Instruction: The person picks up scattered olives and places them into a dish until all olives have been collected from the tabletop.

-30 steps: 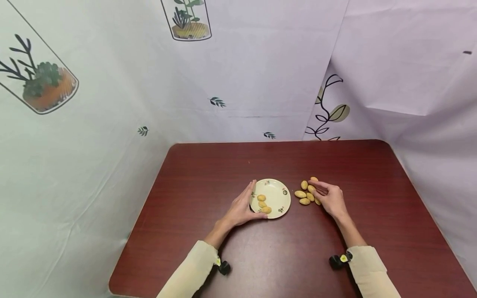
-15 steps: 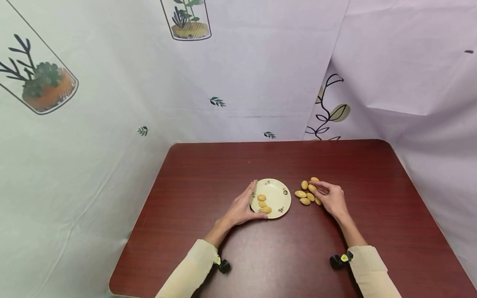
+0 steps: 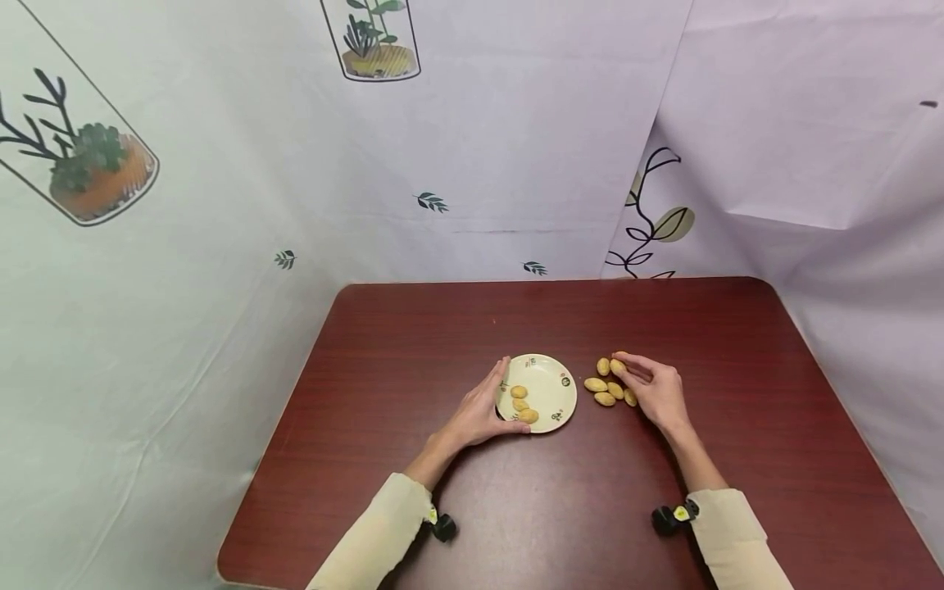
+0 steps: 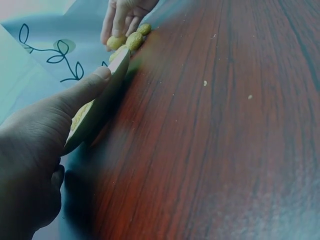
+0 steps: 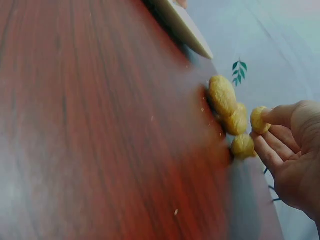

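Observation:
My left hand (image 3: 472, 416) grips the left side of a small cream plate (image 3: 549, 395), thumb over the near rim and fingers along the far rim. Three yellow-brown oval pieces, like wrinkled nuts or dried fruit, lie on the plate's left half. To the right of the plate, my right hand (image 3: 659, 395) pinches another yellow oval piece (image 5: 258, 120) between thumb and fingertips, just above the pile. Several more oval pieces (image 3: 596, 384) lie loosely grouped on the table below it, some partly hidden by the hand.
Both hands are over a dark red wooden table (image 3: 413, 328). A pale printed cloth (image 3: 487, 164) hangs behind and beside it. Each sleeve cuff carries a small black camera (image 3: 444, 527). Tiny crumbs (image 4: 205, 83) dot the tabletop.
The right hand has shifted slightly up and away with its pinched oval piece, which now stands a little farther from the rest of the pile. The left hand and plate have stayed put.

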### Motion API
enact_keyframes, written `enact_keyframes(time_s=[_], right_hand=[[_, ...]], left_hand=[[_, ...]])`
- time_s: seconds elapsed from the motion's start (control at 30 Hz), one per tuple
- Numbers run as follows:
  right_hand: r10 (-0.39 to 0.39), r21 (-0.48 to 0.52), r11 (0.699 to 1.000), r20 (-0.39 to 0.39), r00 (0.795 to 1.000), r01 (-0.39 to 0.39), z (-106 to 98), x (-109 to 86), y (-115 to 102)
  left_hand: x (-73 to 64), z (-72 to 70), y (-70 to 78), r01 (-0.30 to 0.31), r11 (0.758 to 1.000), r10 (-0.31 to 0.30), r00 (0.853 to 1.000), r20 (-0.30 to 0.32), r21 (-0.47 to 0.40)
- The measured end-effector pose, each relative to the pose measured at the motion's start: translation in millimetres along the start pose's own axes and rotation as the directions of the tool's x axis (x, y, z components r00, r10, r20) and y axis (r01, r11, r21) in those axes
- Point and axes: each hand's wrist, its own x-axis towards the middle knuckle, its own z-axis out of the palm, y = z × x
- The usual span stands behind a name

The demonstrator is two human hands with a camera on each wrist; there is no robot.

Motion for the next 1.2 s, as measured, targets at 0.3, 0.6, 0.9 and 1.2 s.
enact_keyframes(time_s=[0.3, 0.6, 0.9, 1.2], right_hand=[[0.029, 0.065, 0.997, 0.056, 0.998, -0.033, 16.3, 4.9, -17.2], [0.064, 0.069, 0.995, 0.125, 0.99, -0.073, 44.6, 8.9, -28.7], [-0.005, 0.087, 0.996, 0.19, 0.982, -0.012, 78.3, 10.7, -34.3], [-0.026, 0.021, 1.0, 0.285, 0.958, 0.021, 104.0, 9.7, -32.0]], left_hand=[[0.0, 0.8, -2.1, -0.004, 1.0, 0.004, 1.0, 0.001, 0.005], [0.3, 0.3, -2.4, -0.002, 1.0, 0.002, 1.0, 0.012, 0.0], [-1.3, -0.4, -1.7, 0.01, 1.0, -0.009, 1.0, 0.024, -0.022], [-1.5, -0.9, -0.8, 0.003, 1.0, -0.002, 1.0, 0.024, -0.018]])
